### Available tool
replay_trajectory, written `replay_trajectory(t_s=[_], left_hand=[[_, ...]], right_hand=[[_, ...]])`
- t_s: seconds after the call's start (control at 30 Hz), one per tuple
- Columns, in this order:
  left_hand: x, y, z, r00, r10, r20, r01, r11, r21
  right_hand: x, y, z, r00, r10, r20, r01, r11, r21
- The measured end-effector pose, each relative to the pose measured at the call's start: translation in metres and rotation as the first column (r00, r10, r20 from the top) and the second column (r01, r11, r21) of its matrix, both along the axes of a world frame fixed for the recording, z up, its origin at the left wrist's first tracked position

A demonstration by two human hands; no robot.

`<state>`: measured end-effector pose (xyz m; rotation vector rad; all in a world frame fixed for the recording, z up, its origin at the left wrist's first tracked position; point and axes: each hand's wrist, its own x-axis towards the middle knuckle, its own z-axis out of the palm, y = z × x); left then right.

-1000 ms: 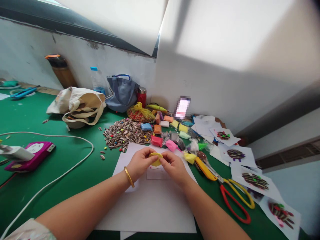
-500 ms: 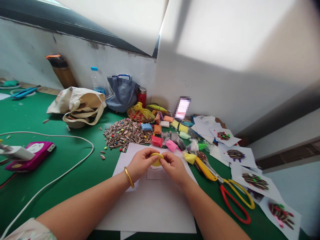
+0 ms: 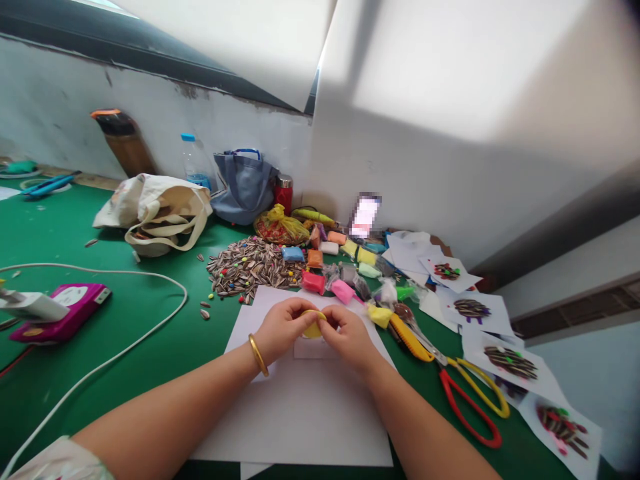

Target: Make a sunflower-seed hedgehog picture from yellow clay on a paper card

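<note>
A flattened yellow disc of what looks like modelling clay (image 3: 313, 327) is pinched between both hands. My left hand (image 3: 285, 325), with a gold bangle (image 3: 259, 355) at the wrist, is closed on the disc's left edge. From the other side, my right hand (image 3: 350, 335) grips the right edge between thumb and fingers. Beneath them lie white paper sheets (image 3: 300, 413) and a small pale card (image 3: 306, 350), partly covered by the hands. Just beyond the paper are packets of clay, among them a red one (image 3: 313, 282) and a pink one (image 3: 343, 291).
Sunflower seeds (image 3: 255, 267) are heaped at the back. Scissors (image 3: 470, 400) and a yellow cutter (image 3: 410, 338) lie right of the paper. Seed pictures on paper (image 3: 510, 362) line the right edge. A white cable (image 3: 175, 307) curves across the left, near a purple power strip (image 3: 75, 320).
The yellow disc has tilted and dipped slightly between my fingers, with its outline changed. Both arms stay in nearly the same place.
</note>
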<state>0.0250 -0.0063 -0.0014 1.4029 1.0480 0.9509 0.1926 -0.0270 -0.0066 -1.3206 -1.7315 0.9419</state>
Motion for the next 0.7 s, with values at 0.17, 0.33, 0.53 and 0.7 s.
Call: replay_trajectory(t_s=[0.17, 0.33, 0.53, 0.7], left_hand=[[-0.0004, 0.0011, 0.0011, 0.997, 0.045, 0.068, -0.042, 0.998, -0.053], [0.0007, 0.0000, 0.0048, 0.994, 0.047, 0.103, -0.043, 0.998, -0.040], [0.0014, 0.0000, 0.0030, 0.995, 0.031, 0.097, -0.024, 0.997, -0.071], [0.0016, -0.0012, 0.0057, 0.990, 0.061, 0.129, -0.053, 0.996, -0.068]], right_hand=[[0.0010, 0.0002, -0.0004, 0.999, 0.029, -0.035, -0.029, 1.000, 0.003], [0.0017, 0.0007, -0.0012, 0.998, 0.003, -0.065, -0.005, 1.000, -0.029], [0.0001, 0.0002, 0.0006, 1.000, 0.018, -0.012, -0.018, 1.000, 0.000], [0.0004, 0.0001, 0.0025, 0.999, 0.018, -0.030, -0.019, 1.000, -0.017]])
